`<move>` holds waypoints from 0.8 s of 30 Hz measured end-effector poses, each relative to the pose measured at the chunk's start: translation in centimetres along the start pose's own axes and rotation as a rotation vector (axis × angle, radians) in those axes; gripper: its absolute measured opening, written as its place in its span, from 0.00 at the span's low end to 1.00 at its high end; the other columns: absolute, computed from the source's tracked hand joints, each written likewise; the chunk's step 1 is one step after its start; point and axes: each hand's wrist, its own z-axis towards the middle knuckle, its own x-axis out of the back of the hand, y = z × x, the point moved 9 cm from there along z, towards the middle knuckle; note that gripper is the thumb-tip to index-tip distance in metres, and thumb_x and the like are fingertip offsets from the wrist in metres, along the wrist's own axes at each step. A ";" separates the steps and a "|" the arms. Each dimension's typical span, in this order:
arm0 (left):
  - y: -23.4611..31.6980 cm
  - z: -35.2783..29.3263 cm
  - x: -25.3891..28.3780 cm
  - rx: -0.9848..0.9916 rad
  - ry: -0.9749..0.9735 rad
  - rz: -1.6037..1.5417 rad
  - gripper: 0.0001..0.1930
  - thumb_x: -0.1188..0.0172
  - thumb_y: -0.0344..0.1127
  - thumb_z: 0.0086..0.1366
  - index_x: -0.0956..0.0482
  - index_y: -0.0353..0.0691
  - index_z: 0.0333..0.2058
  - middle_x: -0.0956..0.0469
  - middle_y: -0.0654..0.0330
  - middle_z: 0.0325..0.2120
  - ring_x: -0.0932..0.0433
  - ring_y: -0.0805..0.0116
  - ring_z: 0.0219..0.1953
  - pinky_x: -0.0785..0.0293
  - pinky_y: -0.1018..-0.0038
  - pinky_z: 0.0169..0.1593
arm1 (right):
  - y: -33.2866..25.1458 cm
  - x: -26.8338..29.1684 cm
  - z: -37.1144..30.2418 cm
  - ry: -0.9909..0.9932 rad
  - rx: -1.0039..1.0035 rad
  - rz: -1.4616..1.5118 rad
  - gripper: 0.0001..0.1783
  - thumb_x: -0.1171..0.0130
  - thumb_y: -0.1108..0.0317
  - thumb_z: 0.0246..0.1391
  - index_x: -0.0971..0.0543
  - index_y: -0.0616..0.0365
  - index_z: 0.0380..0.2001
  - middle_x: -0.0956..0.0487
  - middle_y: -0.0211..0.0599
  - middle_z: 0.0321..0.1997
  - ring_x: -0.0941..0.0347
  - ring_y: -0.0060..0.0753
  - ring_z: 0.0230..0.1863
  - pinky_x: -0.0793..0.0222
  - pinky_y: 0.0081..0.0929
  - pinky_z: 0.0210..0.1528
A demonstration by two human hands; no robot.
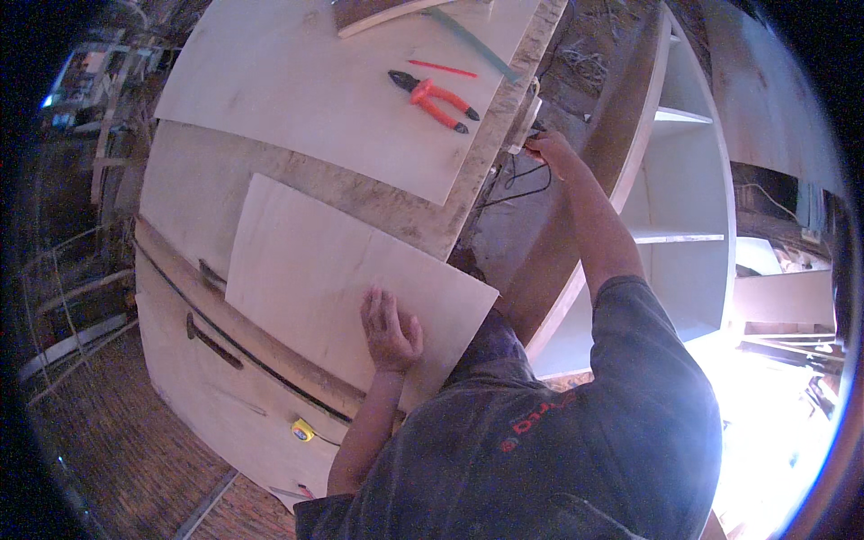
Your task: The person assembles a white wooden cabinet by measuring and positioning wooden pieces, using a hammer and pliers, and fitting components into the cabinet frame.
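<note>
My left hand lies open on a pale wooden board, its fingers pressed to the surface near the board's right part. My right arm stretches out to the bench's right edge. There my right hand is closed at a small white box with cables; what its fingers grip is too small to make out. Pliers with red handles and a red pencil lie on a larger pale sheet beyond the board.
A long dark slot runs across the bench near my left forearm. A yellow tape measure lies at the near left. A greenish strip and a wooden piece lie at the far end. A shelf cabinet stands on the right.
</note>
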 end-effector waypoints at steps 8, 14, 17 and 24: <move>-1.1 -1.1 1.5 0.048 0.064 -0.053 0.27 0.37 0.38 0.58 0.29 0.32 0.54 0.34 0.38 0.60 0.39 0.35 0.65 0.43 0.44 0.67 | -9.9 -2.5 -15.0 0.759 0.404 -0.631 0.20 0.35 0.53 0.53 0.16 0.54 0.43 0.17 0.52 0.42 0.22 0.57 0.47 0.28 0.45 0.53; -1.9 -1.2 1.3 0.058 0.124 -0.124 0.27 0.38 0.39 0.58 0.28 0.32 0.54 0.35 0.40 0.61 0.41 0.40 0.67 0.48 0.48 0.71 | 3.2 -17.1 -25.1 -0.272 0.233 -0.182 0.25 0.35 0.67 0.55 0.25 0.59 0.56 0.18 0.39 0.45 0.23 0.33 0.46 0.27 0.31 0.51; -2.8 -3.1 1.4 0.081 0.138 -0.226 0.29 0.39 0.41 0.60 0.30 0.32 0.57 0.38 0.41 0.64 0.46 0.40 0.70 0.54 0.48 0.73 | -5.0 -20.8 -31.1 -0.442 0.412 -0.330 0.49 0.27 0.67 0.45 0.40 0.55 0.69 0.28 0.48 0.62 0.29 0.42 0.60 0.32 0.37 0.62; -1.1 -9.1 4.3 0.143 -0.136 -0.072 0.54 0.32 0.62 0.48 0.40 0.28 0.65 0.50 0.40 0.69 0.56 0.44 0.74 0.60 0.49 0.74 | -10.4 -20.8 -33.2 -0.549 0.719 -0.983 0.72 0.17 0.63 0.24 0.50 0.48 0.73 0.51 0.52 0.77 0.45 0.57 0.73 0.38 0.47 0.68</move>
